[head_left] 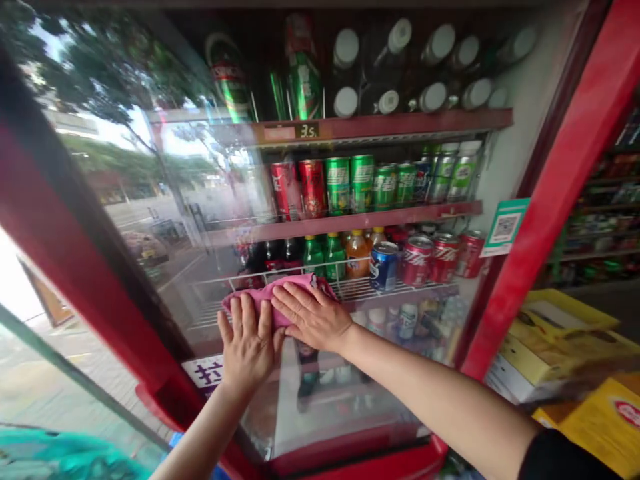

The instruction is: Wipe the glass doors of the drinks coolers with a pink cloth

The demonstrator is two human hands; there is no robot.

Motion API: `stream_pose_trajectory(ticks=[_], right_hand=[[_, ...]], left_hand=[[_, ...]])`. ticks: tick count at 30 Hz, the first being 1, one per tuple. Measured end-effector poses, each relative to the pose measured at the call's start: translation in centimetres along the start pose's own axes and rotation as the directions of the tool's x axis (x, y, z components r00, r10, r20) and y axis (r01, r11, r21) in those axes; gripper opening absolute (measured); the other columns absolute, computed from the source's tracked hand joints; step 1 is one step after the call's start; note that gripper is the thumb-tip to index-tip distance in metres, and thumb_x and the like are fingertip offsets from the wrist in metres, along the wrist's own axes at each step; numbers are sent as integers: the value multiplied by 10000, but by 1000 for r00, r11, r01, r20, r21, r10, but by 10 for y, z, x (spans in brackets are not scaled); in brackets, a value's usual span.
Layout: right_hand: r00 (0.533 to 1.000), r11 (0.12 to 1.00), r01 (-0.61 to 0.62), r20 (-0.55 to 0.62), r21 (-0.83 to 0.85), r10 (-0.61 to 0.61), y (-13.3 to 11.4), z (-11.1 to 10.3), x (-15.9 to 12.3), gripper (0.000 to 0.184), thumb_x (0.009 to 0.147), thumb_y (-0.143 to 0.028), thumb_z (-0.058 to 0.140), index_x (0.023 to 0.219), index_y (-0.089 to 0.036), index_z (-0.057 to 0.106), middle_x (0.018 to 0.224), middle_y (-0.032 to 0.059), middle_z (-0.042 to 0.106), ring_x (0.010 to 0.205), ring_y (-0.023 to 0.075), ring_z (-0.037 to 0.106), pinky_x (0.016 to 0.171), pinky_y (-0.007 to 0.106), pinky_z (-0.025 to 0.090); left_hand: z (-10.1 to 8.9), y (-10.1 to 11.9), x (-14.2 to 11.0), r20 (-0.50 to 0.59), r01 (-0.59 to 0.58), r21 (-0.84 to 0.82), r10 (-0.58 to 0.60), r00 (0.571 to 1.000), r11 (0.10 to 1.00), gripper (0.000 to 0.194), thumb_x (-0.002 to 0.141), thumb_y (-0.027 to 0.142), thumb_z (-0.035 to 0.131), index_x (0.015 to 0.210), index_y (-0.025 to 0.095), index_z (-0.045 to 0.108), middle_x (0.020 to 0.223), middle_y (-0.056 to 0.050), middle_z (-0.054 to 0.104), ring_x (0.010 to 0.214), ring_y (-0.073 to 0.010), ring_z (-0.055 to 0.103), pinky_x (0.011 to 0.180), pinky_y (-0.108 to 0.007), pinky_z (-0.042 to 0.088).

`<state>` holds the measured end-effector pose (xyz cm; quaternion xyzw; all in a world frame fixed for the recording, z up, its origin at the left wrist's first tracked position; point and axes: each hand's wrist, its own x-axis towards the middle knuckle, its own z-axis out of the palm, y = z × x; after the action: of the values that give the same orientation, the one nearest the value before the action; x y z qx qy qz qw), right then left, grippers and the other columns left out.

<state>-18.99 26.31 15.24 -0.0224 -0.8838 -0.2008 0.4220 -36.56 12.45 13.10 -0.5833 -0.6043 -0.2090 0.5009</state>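
My left hand and right hand lie open and flat, neither one clenched, pressing a folded pink cloth against the glass door of a drinks fridge. The fingers of the left hand point up, while those of the right point sideways toward them, and the cloth sits between and under both palms. A dark sleeve shows at the right arm.

As far as my feed shows, the cloth is working the lower middle of the pane, level with the bottom wire rack. The upper glass and the stretch toward the left edge carry a bright reflection of trees and street. I see no clear streaks or wet patches, so I cannot tell which stretches have been covered and which are left.

Behind the glass stand green soda bottles, orange drink bottles, a blue can and red cans. Green cans fill the shelf above, under a small price tag. A green QR-code card sits on the glass by the red door frame. Beyond that frame, yellow cardboard boxes are stacked, and shop shelves line the far wall.
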Motion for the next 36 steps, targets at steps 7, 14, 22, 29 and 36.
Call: stream_pose_trajectory(ticks=[7, 14, 22, 29, 36], right_hand=[[997, 993, -70, -44, -93, 66, 42, -30, -52, 790, 1180, -574, 440, 1820, -169, 217, 1789, 79, 477, 1713, 242, 386, 1438, 433, 222], [991, 973, -121, -71, -196, 109, 90, -62, -103, 797, 1160, -614, 457, 1803, -175, 287, 1775, 103, 509, 1708, 273, 390, 1433, 489, 236], [982, 925, -182, -110, -333, 153, 142, -101, -154, 754, 1157, -636, 427, 1756, -177, 412, 1747, 120, 556, 1701, 285, 391, 1425, 512, 234], [960, 879, -273, -174, -392, 220, 163, -114, -189, 747, 1155, -618, 459, 1748, -164, 427, 1733, 145, 569, 1717, 300, 361, 1438, 529, 185], [922, 862, -377, -227, -340, 314, 166, -112, -221, 656, 1164, -456, 510, 1741, -152, 439, 1705, 170, 595, 1705, 300, 393, 1434, 539, 207]], left_hand=[[8, 59, 37, -38, -80, -51, 78, 996, 996, 920, 1080, 403, 640, 1808, 138, 144, 1867, -313, 107, 1781, -430, -4, 1386, -767, 139], [18, 122, 75, -38, -115, -96, 112, 993, 989, 985, 1040, 401, 717, 1813, 168, 153, 1852, -293, 213, 1780, -433, 67, 1394, -755, 133], [25, 195, 121, -35, -138, -167, 134, 990, 976, 973, 1044, 421, 712, 1816, 205, 160, 1835, -264, 298, 1772, -407, 176, 1411, -725, 72], [30, 238, 145, -29, -162, -203, 159, 987, 966, 927, 1078, 443, 651, 1818, 252, 127, 1836, -207, 318, 1749, -356, 283, 1431, -646, -12], [37, 266, 152, -11, -184, -286, 189, 982, 940, 830, 1099, 379, 604, 1811, 269, 193, 1808, -175, 392, 1722, -304, 361, 1429, -585, -106]])
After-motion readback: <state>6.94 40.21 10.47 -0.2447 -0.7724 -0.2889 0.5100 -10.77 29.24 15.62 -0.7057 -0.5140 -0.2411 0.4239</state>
